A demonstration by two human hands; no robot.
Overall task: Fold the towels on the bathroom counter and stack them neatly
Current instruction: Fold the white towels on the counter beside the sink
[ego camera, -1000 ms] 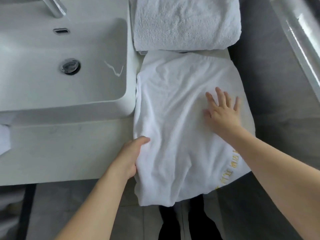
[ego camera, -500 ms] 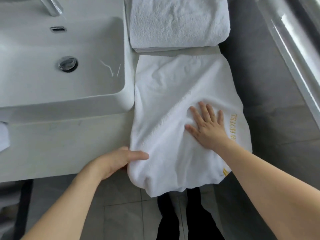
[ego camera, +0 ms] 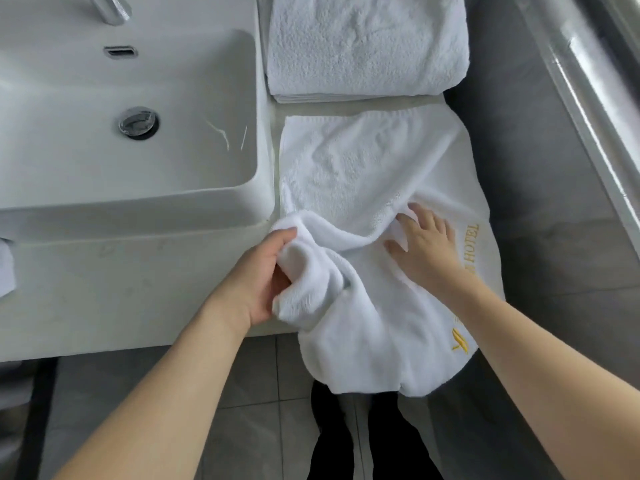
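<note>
The left hand (ego camera: 258,278) has a bunched handful of the white towel (ego camera: 363,174) at its left edge, fingers curled round the cloth with the thumb on top, while the right hand (ego camera: 424,247) lies flat on the towel's right half, fingers spread and pressing down beside the gold "HOTEL" lettering (ego camera: 471,245). The towel sits on the desk (ego camera: 114,292) just right of the sink (ego camera: 131,109), its near end drooping over the front edge toward the floor, and a folded towel (ego camera: 367,46) waits just behind it — apart, with a strip of bare desk between the two. This looks like the start of a lengthwise fold, left side carried over to the right, and the thing to get right is that grip: a bunched handful will drag a ridge across the cloth, so the left hand would do better pinching the edge itself and lifting it clean. The right hand makes a good anchor, though it may need to slide out before the flap lands — otherwise it ends up trapped under the fold. The overhanging end wants pulling up onto the desk too, or its weight may tug the fold crooked. Edges matched, then smooth outward.
</note>
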